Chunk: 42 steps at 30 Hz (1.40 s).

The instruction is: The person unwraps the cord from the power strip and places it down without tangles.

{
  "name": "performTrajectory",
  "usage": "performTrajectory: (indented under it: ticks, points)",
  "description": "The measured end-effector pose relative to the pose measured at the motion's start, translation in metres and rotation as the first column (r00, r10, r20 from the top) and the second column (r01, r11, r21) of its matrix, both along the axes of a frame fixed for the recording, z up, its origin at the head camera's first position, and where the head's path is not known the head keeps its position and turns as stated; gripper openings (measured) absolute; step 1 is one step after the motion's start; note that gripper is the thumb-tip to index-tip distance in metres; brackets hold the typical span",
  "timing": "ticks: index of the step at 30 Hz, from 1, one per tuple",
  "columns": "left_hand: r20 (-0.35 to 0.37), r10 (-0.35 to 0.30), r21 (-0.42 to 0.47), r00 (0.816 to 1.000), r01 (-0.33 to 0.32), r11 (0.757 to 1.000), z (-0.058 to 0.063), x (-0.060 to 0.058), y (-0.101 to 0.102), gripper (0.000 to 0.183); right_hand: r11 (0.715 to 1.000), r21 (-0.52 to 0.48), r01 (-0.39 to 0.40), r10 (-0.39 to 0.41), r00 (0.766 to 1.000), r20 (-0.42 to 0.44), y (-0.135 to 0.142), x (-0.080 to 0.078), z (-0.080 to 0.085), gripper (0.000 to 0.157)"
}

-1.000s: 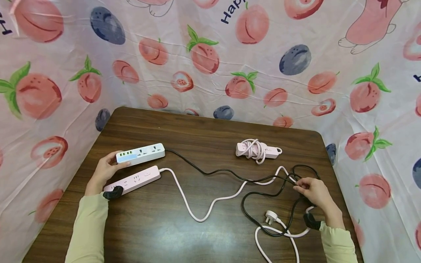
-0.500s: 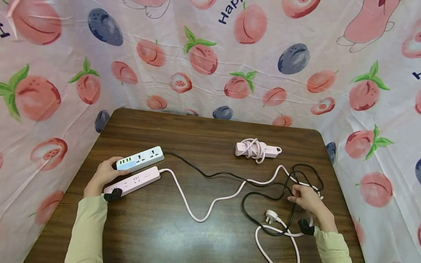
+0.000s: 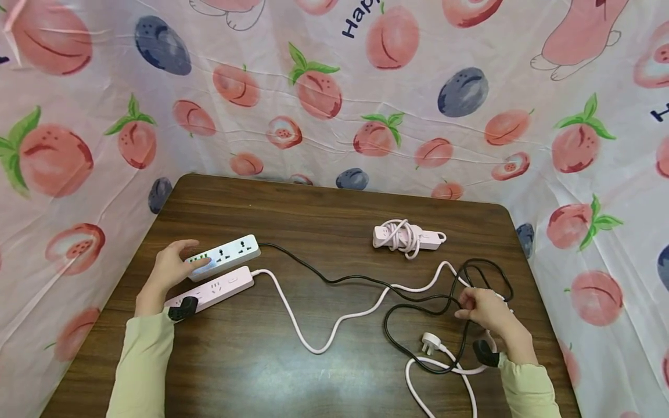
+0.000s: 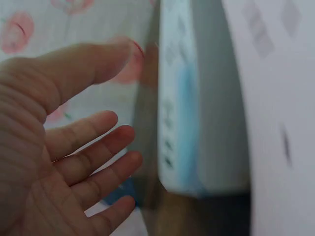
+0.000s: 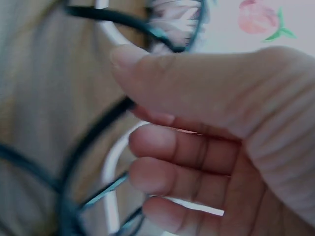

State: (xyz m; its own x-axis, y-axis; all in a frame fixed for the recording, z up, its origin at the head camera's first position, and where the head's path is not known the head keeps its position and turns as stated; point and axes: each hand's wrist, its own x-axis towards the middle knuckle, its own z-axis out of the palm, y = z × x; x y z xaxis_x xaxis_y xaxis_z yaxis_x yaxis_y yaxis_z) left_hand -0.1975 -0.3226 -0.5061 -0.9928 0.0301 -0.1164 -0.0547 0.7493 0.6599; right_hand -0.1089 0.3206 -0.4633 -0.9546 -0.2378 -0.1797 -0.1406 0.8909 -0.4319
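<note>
My left hand [image 3: 169, 270] hovers over the near-left end of the white power strip [image 3: 232, 253], fingers spread and thumb apart; in the left wrist view nothing lies in its grasp. Just in front lies a pale pink power strip [image 3: 227, 285], partly hidden by the wrist. On the right, my right hand [image 3: 488, 313] pinches the black cord [image 3: 360, 277] between thumb and index finger; the other fingers [image 5: 152, 140] are loosely curled. The cord leads from the white strip and loops around the hand. Its far end is hidden.
A second pink power strip [image 3: 431, 240] with its cord wound round it lies toward the back. The pale pink cord [image 3: 360, 314] snakes across the table [image 3: 292, 209] under the black one. A white plug [image 3: 431, 341] lies left of the right hand. Patterned cloth surrounds the table.
My left hand has let go of the white strip and lifted with fingers spread. My right hand has moved slightly nearer the front edge, and the black loops beside it have shifted.
</note>
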Motion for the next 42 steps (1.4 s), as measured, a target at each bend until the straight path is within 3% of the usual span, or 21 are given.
performTrajectory:
  ticks: [3, 8, 14, 19, 21, 23, 26, 31, 36, 42]
  points:
    - [-0.102, -0.012, 0.019, 0.995, 0.014, 1.0, 0.008, -0.006, 0.018, 0.059, 1.0, -0.008, -0.003, 0.003, 1.0, 0.001, -0.002, -0.005, 0.012, 0.021]
    - [-0.234, -0.056, 0.066, 0.971, 0.073, 0.995, 0.014, -0.021, 0.054, 0.048, 1.0, -0.015, -0.007, 0.006, 0.997, -0.079, -0.009, -0.022, 0.026, 0.021]
    - [-0.27, -0.11, 0.16, 0.957, 0.157, 0.974, 0.016, -0.039, 0.107, 0.044, 0.999, -0.039, -0.021, 0.016, 0.989, -0.145, -0.023, -0.049, 0.03, 0.018]
    - [-0.247, -0.165, 0.225, 0.955, 0.222, 0.949, 0.017, -0.052, 0.151, 0.044, 0.993, -0.115, 0.032, -0.056, 0.975, -0.214, -0.037, -0.071, 0.022, 0.021]
    - [-0.237, -0.173, 0.287, 0.956, 0.239, 0.927, 0.015, -0.057, 0.167, 0.043, 0.986, -0.145, 0.078, -0.111, 0.964, -0.24, -0.043, -0.078, 0.018, 0.023]
    - [-0.216, -0.178, 0.361, 0.96, 0.248, 0.899, 0.013, -0.061, 0.184, 0.043, 0.977, -0.177, 0.121, -0.165, 0.953, -0.256, -0.048, -0.085, 0.015, 0.024]
    - [-0.181, -0.175, 0.497, 0.968, 0.243, 0.833, 0.007, -0.067, 0.21, 0.04, 0.96, -0.213, 0.181, -0.235, 0.935, -0.265, -0.053, -0.095, 0.01, 0.025]
    - [-0.08, -0.155, 0.635, 0.985, 0.171, 0.753, -0.002, -0.074, 0.252, 0.036, 0.929, -0.258, 0.266, -0.329, 0.913, -0.242, -0.059, -0.111, 0.002, 0.025]
    - [0.011, -0.115, 0.68, 0.993, 0.077, 0.729, -0.013, -0.081, 0.289, 0.036, 0.901, -0.285, 0.327, -0.388, 0.901, -0.195, -0.063, -0.123, -0.005, 0.025]
    - [0.085, -0.115, 0.655, 0.99, 0.032, 0.755, -0.029, -0.09, 0.321, 0.04, 0.884, -0.294, 0.364, -0.425, 0.888, -0.176, -0.065, -0.13, -0.012, 0.024]
